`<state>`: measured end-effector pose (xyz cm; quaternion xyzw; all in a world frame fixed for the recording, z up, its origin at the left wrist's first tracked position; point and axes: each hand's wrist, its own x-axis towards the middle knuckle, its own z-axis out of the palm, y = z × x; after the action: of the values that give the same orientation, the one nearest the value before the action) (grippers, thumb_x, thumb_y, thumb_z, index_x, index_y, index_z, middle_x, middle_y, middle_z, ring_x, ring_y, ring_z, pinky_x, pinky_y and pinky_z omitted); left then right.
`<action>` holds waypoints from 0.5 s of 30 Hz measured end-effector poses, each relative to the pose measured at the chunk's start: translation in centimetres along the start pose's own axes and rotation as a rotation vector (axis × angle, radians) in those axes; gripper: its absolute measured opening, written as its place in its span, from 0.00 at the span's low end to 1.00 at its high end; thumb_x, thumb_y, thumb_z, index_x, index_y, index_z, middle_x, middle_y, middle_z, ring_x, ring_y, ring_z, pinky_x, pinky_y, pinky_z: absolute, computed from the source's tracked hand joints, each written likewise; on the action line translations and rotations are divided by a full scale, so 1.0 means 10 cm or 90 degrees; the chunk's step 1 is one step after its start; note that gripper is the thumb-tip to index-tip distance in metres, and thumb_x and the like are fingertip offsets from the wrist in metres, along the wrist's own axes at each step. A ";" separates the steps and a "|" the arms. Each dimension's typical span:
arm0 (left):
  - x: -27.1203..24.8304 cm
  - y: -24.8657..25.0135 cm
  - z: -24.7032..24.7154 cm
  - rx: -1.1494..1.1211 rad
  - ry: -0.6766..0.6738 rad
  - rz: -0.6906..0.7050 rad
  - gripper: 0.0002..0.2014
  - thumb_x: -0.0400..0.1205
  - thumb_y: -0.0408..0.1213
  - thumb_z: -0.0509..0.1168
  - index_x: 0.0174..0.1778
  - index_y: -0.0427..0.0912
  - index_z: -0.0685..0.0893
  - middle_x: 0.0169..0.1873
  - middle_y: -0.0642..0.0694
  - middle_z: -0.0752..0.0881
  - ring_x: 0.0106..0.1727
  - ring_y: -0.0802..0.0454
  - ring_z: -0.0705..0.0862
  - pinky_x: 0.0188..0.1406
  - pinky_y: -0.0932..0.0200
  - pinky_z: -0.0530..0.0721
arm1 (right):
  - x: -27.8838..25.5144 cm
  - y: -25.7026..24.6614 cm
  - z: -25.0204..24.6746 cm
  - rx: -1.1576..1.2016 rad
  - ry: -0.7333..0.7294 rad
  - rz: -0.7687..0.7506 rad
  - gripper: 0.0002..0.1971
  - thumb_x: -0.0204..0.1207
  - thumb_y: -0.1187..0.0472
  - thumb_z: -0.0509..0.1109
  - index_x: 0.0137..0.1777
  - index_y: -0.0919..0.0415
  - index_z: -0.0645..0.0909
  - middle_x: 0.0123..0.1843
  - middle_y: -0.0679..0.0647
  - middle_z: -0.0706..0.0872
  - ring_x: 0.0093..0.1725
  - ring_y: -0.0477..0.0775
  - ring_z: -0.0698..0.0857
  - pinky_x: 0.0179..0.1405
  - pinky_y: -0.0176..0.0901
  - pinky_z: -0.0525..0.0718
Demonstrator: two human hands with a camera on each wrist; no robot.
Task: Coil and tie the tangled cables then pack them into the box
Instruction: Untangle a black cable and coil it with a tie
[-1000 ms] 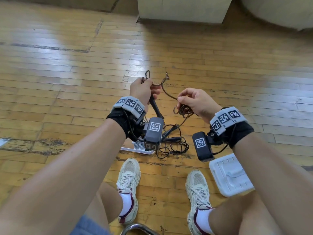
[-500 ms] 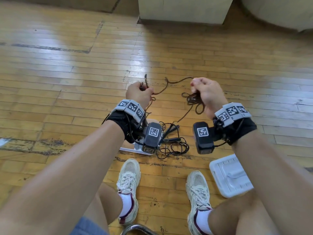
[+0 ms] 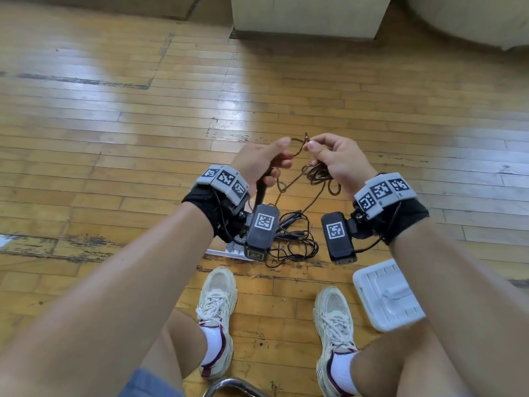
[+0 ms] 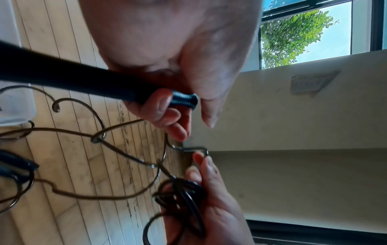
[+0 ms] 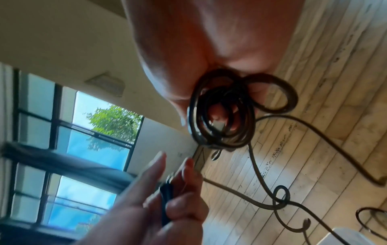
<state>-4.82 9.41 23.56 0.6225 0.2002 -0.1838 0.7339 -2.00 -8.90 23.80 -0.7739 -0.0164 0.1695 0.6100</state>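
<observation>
Both hands are up over the wooden floor (image 3: 114, 138). Left hand (image 3: 259, 161) has its fingers curled round a thick black plug end (image 4: 182, 100), clamped firm, thumb pointing forward. Right hand (image 3: 337, 160) grips a small bundle of thin dark cable (image 3: 317, 176) coiled in the palm, and its thumb and forefinger pinch the cable's bent tip (image 4: 193, 149) just beside the left fingertips. Loose cable hangs from the bundle down toward the floor, looping once on itself on the way. Below the hands, near the shoes (image 3: 217, 299), more black cables (image 3: 292, 242) lie tangled on the floor against a white power strip (image 3: 229, 250). Right of that tangle, beside the right shoe, sits a white plastic box (image 3: 386, 296).
</observation>
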 end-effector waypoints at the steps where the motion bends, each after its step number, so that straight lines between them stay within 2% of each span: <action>1: 0.00 0.00 0.05 0.004 -0.006 0.004 0.20 0.82 0.48 0.70 0.53 0.31 0.85 0.35 0.46 0.87 0.26 0.57 0.75 0.17 0.68 0.73 | -0.02 -0.02 0.02 -0.011 -0.041 -0.013 0.07 0.86 0.61 0.66 0.51 0.58 0.86 0.35 0.51 0.83 0.32 0.45 0.81 0.33 0.40 0.83; 5: -0.01 -0.02 0.15 0.044 0.015 0.044 0.15 0.82 0.45 0.72 0.53 0.34 0.88 0.39 0.42 0.84 0.27 0.57 0.74 0.21 0.66 0.73 | -0.09 -0.04 0.12 -0.051 -0.161 -0.047 0.08 0.86 0.63 0.66 0.56 0.56 0.87 0.35 0.44 0.88 0.33 0.43 0.80 0.35 0.36 0.81; 7: 0.01 -0.05 0.17 0.077 0.066 0.085 0.11 0.83 0.43 0.71 0.49 0.37 0.90 0.40 0.40 0.83 0.27 0.55 0.74 0.21 0.64 0.73 | -0.10 -0.06 0.13 -0.084 -0.165 -0.045 0.07 0.85 0.64 0.68 0.57 0.55 0.86 0.38 0.45 0.88 0.36 0.44 0.82 0.40 0.39 0.82; 9: 0.01 -0.04 0.15 0.077 0.141 0.122 0.08 0.84 0.40 0.70 0.43 0.41 0.90 0.38 0.40 0.85 0.28 0.53 0.75 0.22 0.61 0.73 | -0.10 -0.09 0.13 -0.183 -0.164 -0.026 0.08 0.82 0.63 0.71 0.59 0.56 0.83 0.41 0.49 0.88 0.37 0.46 0.85 0.42 0.41 0.84; 12: 0.00 0.03 0.05 -0.031 0.216 0.137 0.10 0.86 0.36 0.67 0.39 0.38 0.87 0.31 0.47 0.85 0.25 0.55 0.76 0.22 0.62 0.74 | -0.09 -0.07 0.11 -0.354 -0.169 0.009 0.15 0.78 0.62 0.76 0.63 0.56 0.78 0.48 0.51 0.88 0.44 0.47 0.87 0.36 0.34 0.80; 15: 0.00 0.10 -0.08 -0.121 0.275 0.145 0.12 0.87 0.35 0.65 0.39 0.35 0.84 0.27 0.48 0.83 0.22 0.56 0.77 0.23 0.64 0.78 | -0.08 -0.01 0.03 -0.495 -0.181 0.046 0.10 0.77 0.62 0.75 0.58 0.56 0.82 0.53 0.50 0.87 0.50 0.49 0.86 0.41 0.36 0.82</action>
<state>-4.32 10.39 24.28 0.5940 0.2972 0.0570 0.7454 -2.78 -8.79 23.98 -0.9156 -0.1361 0.2772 0.2576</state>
